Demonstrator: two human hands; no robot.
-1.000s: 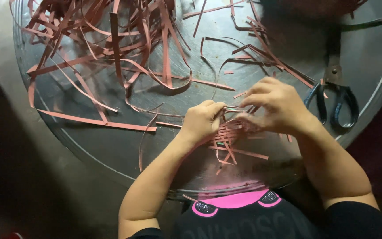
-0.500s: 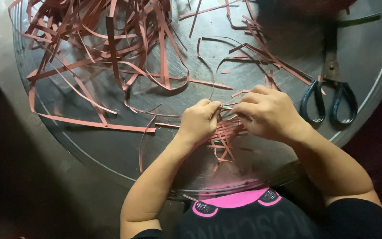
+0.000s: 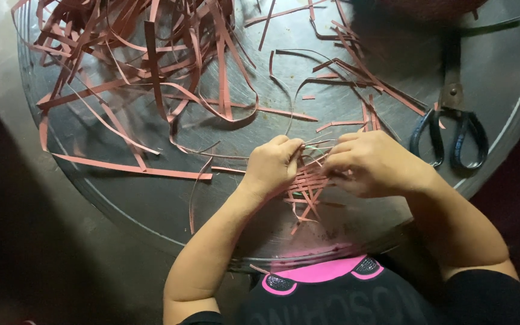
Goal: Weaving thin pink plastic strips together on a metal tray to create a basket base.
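Head view: round metal tray [image 3: 151, 198], dim floor [image 3: 13, 253].

Pretty dim shot overall; light is falling from above onto the round metal bench [image 3: 151, 198], giving off a soft sheen; the corners are sinking into black; strips [image 3: 145, 78] are casting thin shadows; focus is holding okay.

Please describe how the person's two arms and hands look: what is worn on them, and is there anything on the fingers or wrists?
Both forearms are bare up to about the elbow. The left hand and the right hand wear no gloves, and no ring, watch or bracelet shows. Black sleeves begin at the upper arms, belonging to a black top with a pink collar.
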